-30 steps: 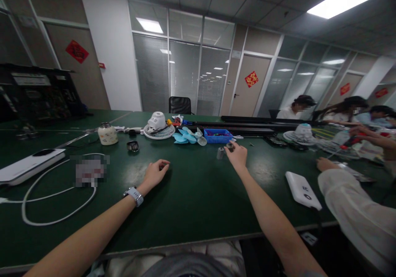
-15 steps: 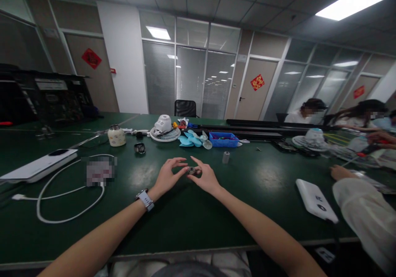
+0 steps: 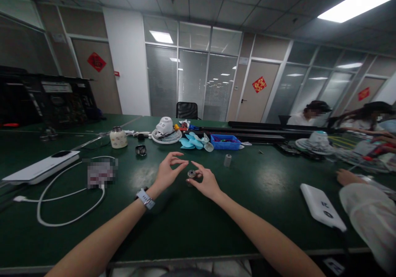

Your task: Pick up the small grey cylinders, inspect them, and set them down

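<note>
Between the thumb and fingers of my right hand (image 3: pixel 206 182) is a small round metal part (image 3: pixel 191 173), its ringed top facing up, just above the green table (image 3: pixel 185 227). It looks like a small motor piece, but its exact kind is too small to tell. My left hand (image 3: pixel 168 171) hovers just to the left, open, with fingers apart and nothing in them; its thumb tip is close to the part without touching it. A small silver metal cylinder (image 3: pixel 227 160) stands upright on the table, beyond my right hand.
Farther back are a white fan head (image 3: pixel 166 130), light-blue fan blades (image 3: pixel 192 140) and a blue bin (image 3: pixel 225 142). On the left lie a bottle (image 3: pixel 118 137), a black ring-like cap (image 3: pixel 140 150) and a white cable (image 3: pixel 38 207). A white power bank (image 3: pixel 322 206) and a co-worker's sleeve (image 3: pixel 365 211) are at right.
My left hand has come off the metal part and moved slightly away to the left. The part stays in my right hand, its top now more visible. The view has shifted slightly.
</note>
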Demonstrator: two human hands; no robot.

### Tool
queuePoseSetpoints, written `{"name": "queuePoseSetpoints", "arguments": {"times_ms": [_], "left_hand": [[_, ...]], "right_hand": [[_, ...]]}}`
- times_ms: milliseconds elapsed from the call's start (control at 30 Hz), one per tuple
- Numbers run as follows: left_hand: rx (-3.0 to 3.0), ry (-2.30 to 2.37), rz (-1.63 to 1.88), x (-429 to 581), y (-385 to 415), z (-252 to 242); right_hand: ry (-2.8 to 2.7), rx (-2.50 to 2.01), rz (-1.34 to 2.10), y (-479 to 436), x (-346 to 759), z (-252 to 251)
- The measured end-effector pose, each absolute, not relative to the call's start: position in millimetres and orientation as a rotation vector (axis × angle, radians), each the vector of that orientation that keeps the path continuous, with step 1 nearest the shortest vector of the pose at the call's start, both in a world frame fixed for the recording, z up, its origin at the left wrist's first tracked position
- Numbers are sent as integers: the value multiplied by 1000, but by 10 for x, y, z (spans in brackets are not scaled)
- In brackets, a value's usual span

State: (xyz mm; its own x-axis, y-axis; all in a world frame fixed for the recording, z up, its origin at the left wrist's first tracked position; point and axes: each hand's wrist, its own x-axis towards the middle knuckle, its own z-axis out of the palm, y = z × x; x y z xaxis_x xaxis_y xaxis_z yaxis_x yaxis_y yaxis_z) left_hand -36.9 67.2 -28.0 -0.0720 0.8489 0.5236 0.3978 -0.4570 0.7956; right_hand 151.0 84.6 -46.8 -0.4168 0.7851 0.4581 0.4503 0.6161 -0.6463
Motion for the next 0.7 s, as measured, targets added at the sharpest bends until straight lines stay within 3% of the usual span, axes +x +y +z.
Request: {"name": "queuePoseSetpoints", "arguments": {"times_ms": [300, 700], "left_hand": [[1856, 1382, 1051, -690, 759, -629], [1766, 1526, 1093, -692, 829, -690]], "right_hand": [[-1934, -866, 907, 946, 1508, -603], [-1452, -1001, 1516, 1092, 1588, -528]]}}
